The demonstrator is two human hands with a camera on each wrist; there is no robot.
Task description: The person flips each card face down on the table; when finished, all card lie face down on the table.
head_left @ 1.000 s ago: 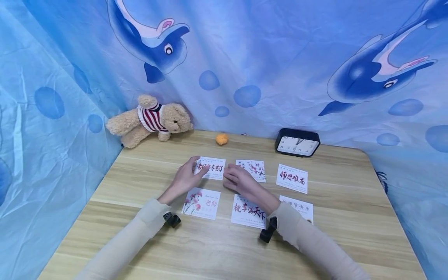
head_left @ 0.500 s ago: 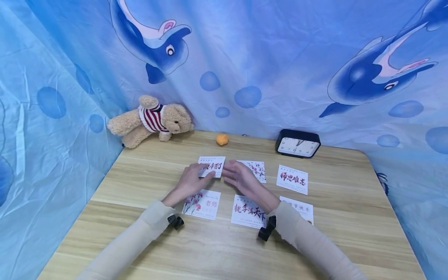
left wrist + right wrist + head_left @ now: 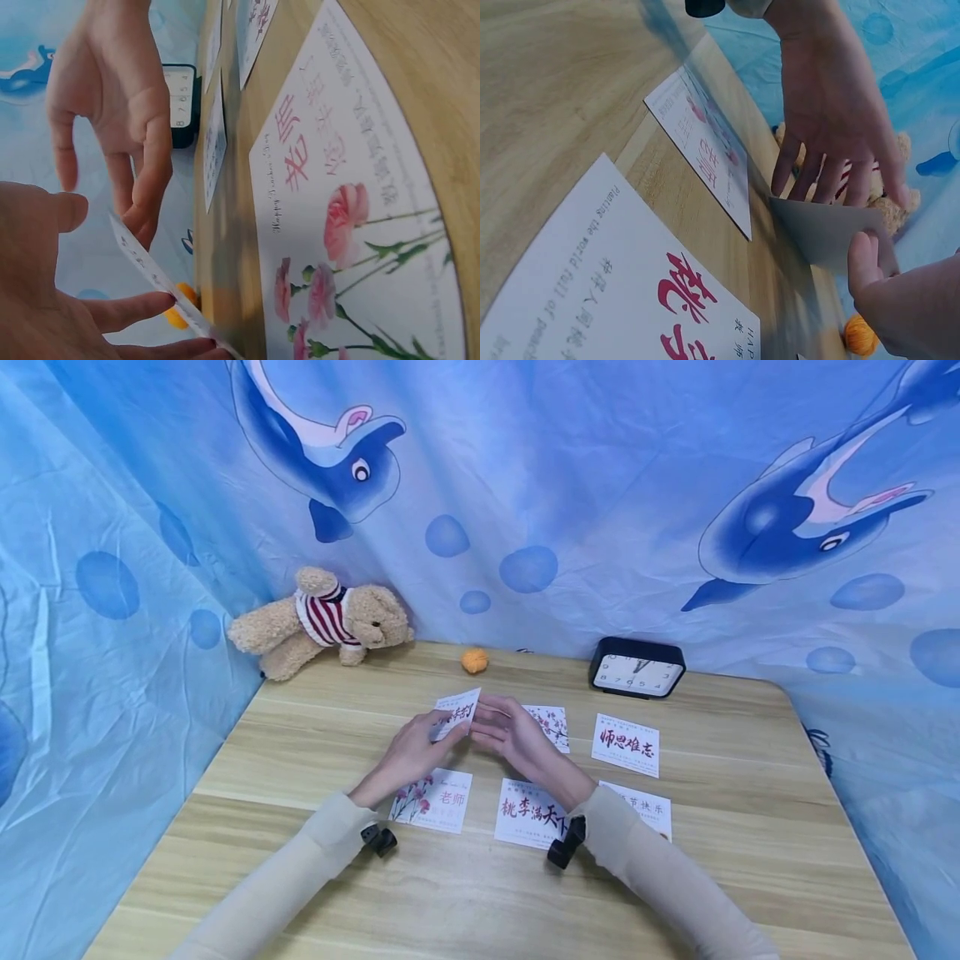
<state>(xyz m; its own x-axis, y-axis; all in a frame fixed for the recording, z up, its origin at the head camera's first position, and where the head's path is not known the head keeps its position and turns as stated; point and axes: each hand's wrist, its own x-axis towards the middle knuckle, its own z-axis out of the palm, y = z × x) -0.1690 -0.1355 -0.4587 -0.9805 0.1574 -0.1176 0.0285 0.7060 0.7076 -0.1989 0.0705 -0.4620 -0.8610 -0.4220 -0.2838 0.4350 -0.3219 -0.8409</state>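
Note:
My left hand (image 3: pixel 408 750) holds a white greeting card (image 3: pixel 457 706) with red Chinese writing. The card is tilted, its right edge raised off the table, and its plain grey back (image 3: pixel 825 232) faces the right wrist camera. In the left wrist view the left fingertips touch the card's lower part. My right hand (image 3: pixel 528 743) is beside the raised edge, its fingers extended. Whether they touch the card is unclear. Below the left hand lies a carnation card (image 3: pixel 337 187). A card with red script (image 3: pixel 528 810) lies under the right wrist, and a blossom card (image 3: pixel 553 727) is partly covered.
Two more cards, one with red script (image 3: pixel 627 744) and one partly covered by the right sleeve (image 3: pixel 647 810), lie at the right. A teddy bear (image 3: pixel 322 618), orange fuzzy ball (image 3: pixel 474 660) and black clock (image 3: pixel 637 668) line the wooden table's (image 3: pixel 465 902) back edge.
The card lay flat a second ago; now its right edge is lifted and it tilts toward the left hand. The left hand has shifted slightly right; the right hand stays close by.

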